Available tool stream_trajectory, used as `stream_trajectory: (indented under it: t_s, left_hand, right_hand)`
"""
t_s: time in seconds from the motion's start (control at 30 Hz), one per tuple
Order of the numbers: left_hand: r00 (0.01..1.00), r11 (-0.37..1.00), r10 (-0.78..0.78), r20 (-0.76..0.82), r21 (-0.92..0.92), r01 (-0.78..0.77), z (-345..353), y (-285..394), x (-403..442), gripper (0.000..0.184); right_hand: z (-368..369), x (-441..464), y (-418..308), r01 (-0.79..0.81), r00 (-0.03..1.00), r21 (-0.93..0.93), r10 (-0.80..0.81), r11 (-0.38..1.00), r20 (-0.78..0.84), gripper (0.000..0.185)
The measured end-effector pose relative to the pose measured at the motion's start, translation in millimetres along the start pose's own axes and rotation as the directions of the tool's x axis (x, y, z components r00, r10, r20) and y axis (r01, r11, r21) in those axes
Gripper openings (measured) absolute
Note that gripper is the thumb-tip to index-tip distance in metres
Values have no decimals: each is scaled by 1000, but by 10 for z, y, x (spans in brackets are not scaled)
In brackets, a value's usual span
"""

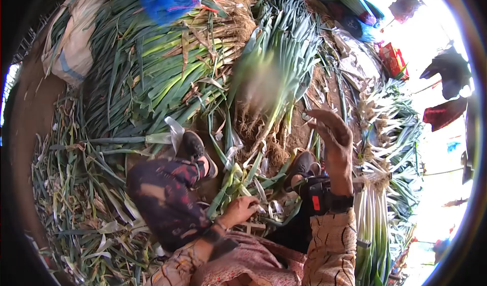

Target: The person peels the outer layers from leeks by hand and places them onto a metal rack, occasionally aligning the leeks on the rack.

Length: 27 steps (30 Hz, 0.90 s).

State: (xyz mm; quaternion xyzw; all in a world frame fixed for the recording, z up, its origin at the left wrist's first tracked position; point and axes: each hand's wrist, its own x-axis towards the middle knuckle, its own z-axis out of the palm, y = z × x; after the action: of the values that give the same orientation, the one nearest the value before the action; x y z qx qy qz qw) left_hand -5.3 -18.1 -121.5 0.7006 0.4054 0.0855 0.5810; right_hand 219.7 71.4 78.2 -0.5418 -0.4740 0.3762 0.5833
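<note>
Right hand (316, 121), right of centre: fingers curved, apart. Left hand (238, 211), lower centre: fingers bent near pale-green, strap-like leaf scraps (234, 178); whether closed, indeterminable.

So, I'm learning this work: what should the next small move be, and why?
Perhaps reach the right hand forward to the middle leeks: it is raised, open and looks empty, while they lie just beyond the shoes.
</note>
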Motion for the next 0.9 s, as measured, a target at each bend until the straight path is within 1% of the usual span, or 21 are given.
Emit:
stream_trajectory:
  t_s: [0.03, 0.07, 0.1, 0.13, 0.17, 0.23, 0.3, 0.37, 0.43, 0.47, 0.5, 0.53, 0.57, 0.63, 0.67, 0.7, 0.73, 0.77, 0.83, 0.87, 0.9]
  left_hand:
    - [1000, 999, -16, -1, -35, 16, -93, 29, 20, 29]
    - [998, 999, 28, -48, 23, -27, -159, -1, 54, 30]
    - [998, 998, -25, 49, 50, 23, -374, 179, 142, 29]
    - [993, 995, -58, 99, 85, 49, -639, 477, 303, 28]
    - [984, 989, -95, 151, 127, 76, -865, 678, 540, 26]
    - [999, 997, 25, 42, 70, -28, -949, 594, 1181, 26]
    - [999, 998, -45, 11, 49, 45, -962, 563, 1970, 27]
    - [988, 983, 87, -126, 173, -64, -777, 260, 2732, 30]
    - [928, 935, 233, -290, 328, -132, -380, -494, 3519, 42]
    - [957, 951, 67, -283, 309, 25, -278, -534, 3748, 45]
    - [957, 939, -106, -270, 290, 186, -147, -561, 3928, 49]
    - [943, 953, -95, -320, 244, 179, 24, -650, 4032, 52]
    - [937, 942, -191, -293, 212, 258, 224, -865, 4153, 50]
    - [871, 882, -468, -149, -29, 470, 341, -715, 4063, 44]
    - [889, 893, -426, -167, -234, 384, 645, -1048, 4026, 43]
    - [888, 826, -443, -125, -440, 351, 508, -445, 3642, 44]
    - [890, 884, -441, -118, -226, 408, 648, -602, 3506, 47]
    - [918, 917, -334, -214, -298, 264, 800, -671, 3231, 52]
    - [903, 942, -317, -291, -210, 263, 799, -480, 2590, 68]
    - [907, 959, -278, -317, -152, 241, 809, -467, 2294, 75]
    - [906, 956, -276, -322, -188, 224, 779, -438, 2046, 72]
  right_hand:
    - [-96, 58, 96, -37, 999, 26, 38, 999, -34, 23]
    - [-186, 102, 178, -64, 995, 89, 71, 994, -70, 24]
    - [-281, 132, 246, -96, 989, 150, 111, 984, -96, 24]
    - [-368, 177, 299, -128, 981, 211, 155, 969, -117, 24]
    - [-413, 217, 232, -217, 949, 213, 257, 953, -184, 23]
    - [-524, 197, 69, -150, 962, 236, 197, 960, -188, 21]
    - [-746, 128, 52, -31, 985, 235, 69, 972, -156, 20]
    - [-882, 54, 63, -86, 920, 314, 197, 946, -340, 20]
    - [-1235, -189, 199, -191, 861, 210, 266, 959, -433, 22]
    - [-1348, -212, 248, -150, 892, 200, 220, 968, -394, 23]
    - [-1423, -211, 266, -115, 918, 190, 177, 975, -355, 24]
    - [-1418, -188, 258, -118, 882, 206, 197, 971, -428, 24]
    - [-1297, -48, 153, -195, 857, 118, 228, 974, -463, 22]
    - [-1439, -26, 191, -194, 918, 253, 266, 948, -293, 23]
    - [-1464, -21, 200, -198, 915, 255, 272, 946, -298, 24]
    - [-1477, -23, 198, -198, 914, 257, 273, 946, -300, 26]
    - [-1483, -28, 181, -190, 916, 262, 267, 946, -300, 27]
    - [-1480, -47, 197, -183, 904, 253, 264, 950, -338, 26]
    - [-1447, -116, 271, -156, 880, 242, 246, 958, -407, 25]
    - [-1445, -139, 244, -170, 907, 324, 276, 931, -319, 27]
    - [-1252, -90, 153, -175, 887, 324, 292, 930, -357, 26]
